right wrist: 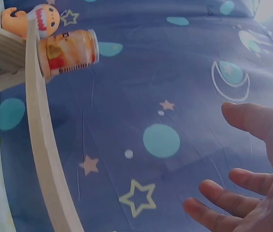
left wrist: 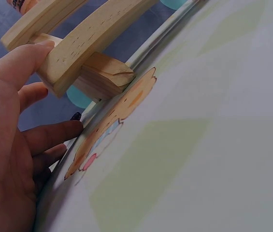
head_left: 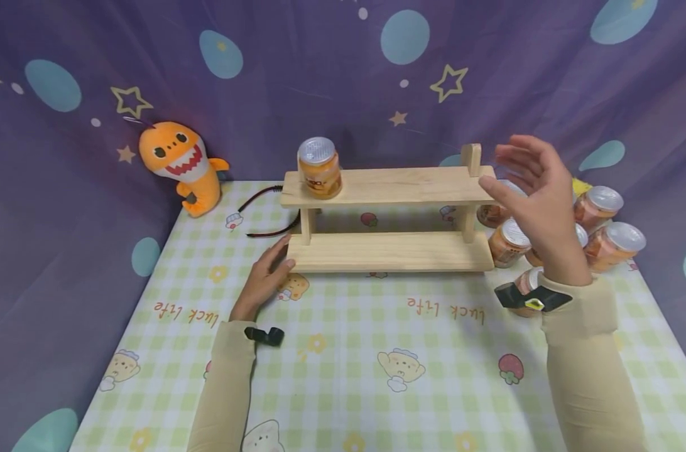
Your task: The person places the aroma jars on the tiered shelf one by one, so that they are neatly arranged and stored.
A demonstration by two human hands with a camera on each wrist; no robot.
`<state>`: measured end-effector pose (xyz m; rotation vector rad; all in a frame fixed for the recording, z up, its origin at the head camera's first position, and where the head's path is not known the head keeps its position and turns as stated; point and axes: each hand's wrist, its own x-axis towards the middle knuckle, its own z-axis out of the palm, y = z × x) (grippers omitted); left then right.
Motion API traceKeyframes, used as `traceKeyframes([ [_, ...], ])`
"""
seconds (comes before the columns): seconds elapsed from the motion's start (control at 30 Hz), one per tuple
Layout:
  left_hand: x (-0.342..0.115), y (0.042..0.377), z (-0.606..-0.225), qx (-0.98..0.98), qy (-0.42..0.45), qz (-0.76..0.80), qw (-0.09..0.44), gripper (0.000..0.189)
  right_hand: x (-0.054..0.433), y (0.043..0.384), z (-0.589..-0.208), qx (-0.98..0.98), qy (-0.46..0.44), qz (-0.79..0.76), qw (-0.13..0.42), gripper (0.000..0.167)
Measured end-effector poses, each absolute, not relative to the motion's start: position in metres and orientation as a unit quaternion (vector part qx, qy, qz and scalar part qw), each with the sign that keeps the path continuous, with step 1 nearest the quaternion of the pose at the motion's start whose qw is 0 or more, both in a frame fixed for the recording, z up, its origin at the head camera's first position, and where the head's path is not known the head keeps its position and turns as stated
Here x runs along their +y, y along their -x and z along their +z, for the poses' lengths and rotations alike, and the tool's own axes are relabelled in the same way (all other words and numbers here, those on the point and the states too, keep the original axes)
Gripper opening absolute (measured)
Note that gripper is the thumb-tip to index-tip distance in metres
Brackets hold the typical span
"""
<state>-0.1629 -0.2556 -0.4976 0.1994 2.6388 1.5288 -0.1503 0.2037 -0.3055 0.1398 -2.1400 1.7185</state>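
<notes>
Topping wooden shelf [head_left: 399, 185]: lidded jar [head_left: 320, 169].

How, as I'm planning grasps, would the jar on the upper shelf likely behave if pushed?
The jar stands upright, so a low push would probably slide it. Its round side might let it roll if toppled; its glossy surface may feel slippery.

The left hand [head_left: 262, 279] reached forward with its fingers [left wrist: 56, 135] extended and its thumb [left wrist: 18, 63] apart, the left forearm [head_left: 221, 389] behind it. To its right, the right hand [head_left: 548, 204] hung raised, empty, fingers slightly bent, right forearm [head_left: 588, 364] behind.
</notes>
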Motion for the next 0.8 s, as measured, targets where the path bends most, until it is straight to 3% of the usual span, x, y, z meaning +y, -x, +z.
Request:
traceKeyframes([
  [0.8, -0.257, 0.162, -0.499, 0.859, -0.07, 0.505, 0.043, 0.059, 0.255, 0.112, -0.35, -0.664, 0.052, 0.71, 0.231, 0.056],
])
